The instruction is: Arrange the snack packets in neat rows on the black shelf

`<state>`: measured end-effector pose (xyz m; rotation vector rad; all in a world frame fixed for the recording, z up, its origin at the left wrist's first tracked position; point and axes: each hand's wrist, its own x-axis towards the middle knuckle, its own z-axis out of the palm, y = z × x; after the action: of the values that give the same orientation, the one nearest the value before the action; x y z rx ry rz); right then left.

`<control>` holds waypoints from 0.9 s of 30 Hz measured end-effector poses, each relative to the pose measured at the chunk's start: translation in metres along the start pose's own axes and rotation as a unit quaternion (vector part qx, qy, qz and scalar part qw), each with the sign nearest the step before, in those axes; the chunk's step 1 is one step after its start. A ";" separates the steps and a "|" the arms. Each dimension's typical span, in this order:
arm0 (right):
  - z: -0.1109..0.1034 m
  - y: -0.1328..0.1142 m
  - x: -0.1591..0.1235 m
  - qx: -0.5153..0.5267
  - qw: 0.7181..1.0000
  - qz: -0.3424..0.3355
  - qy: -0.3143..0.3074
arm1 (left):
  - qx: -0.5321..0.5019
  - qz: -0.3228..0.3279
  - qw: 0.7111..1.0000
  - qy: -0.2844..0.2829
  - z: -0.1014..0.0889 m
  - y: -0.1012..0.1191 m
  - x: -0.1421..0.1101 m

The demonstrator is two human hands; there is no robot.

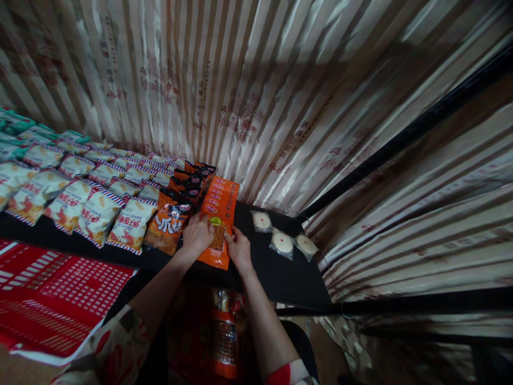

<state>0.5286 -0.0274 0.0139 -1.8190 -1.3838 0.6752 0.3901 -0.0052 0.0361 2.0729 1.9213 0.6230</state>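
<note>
An orange snack packet [223, 206] with a clear window showing brown sticks lies on the black shelf [266, 272]. My left hand [197, 235] grips its left edge, thumb on the front. On the packet's lower right edge, my right hand [239, 250] has its fingers closed, partly hidden behind it. Just left of my left hand is an orange and black snack bag [168, 223], with several more like it in a row behind. To the right of my right hand lie three round white cakes in clear wrappers, the nearest being this one [282, 243].
Rows of white snack bags [132, 222] with striped edges fill the shelf's left side; green bags [16, 120] stand farther left. A red basket [80, 289] is below the shelf edge. More orange packets [223, 337] sit beneath my arms. Black bars [401, 133] and a patterned curtain [240, 69] border the shelf.
</note>
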 end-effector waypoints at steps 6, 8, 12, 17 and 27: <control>-0.002 -0.003 0.005 -0.026 1.000 0.002 -0.005 | 0.009 0.004 1.000 -0.002 0.003 0.001 0.003; -0.002 -0.004 0.007 -0.033 0.999 0.004 -0.005 | 0.007 0.005 1.000 0.000 0.005 0.001 0.004; 0.000 -0.003 0.009 -0.034 0.999 0.004 -0.005 | 0.004 0.007 1.000 0.011 0.009 0.000 0.006; 0.001 0.000 0.011 -0.034 0.999 0.002 -0.005 | 0.004 0.008 1.000 0.009 0.012 -0.002 0.006; 0.003 0.005 0.008 -0.036 0.999 0.003 -0.001 | 0.015 0.040 0.999 -0.005 0.015 0.001 0.004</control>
<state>0.5315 -0.0197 0.0081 -1.8796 -1.4202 0.6394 0.3983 0.0003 0.0244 2.1766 1.8602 0.6049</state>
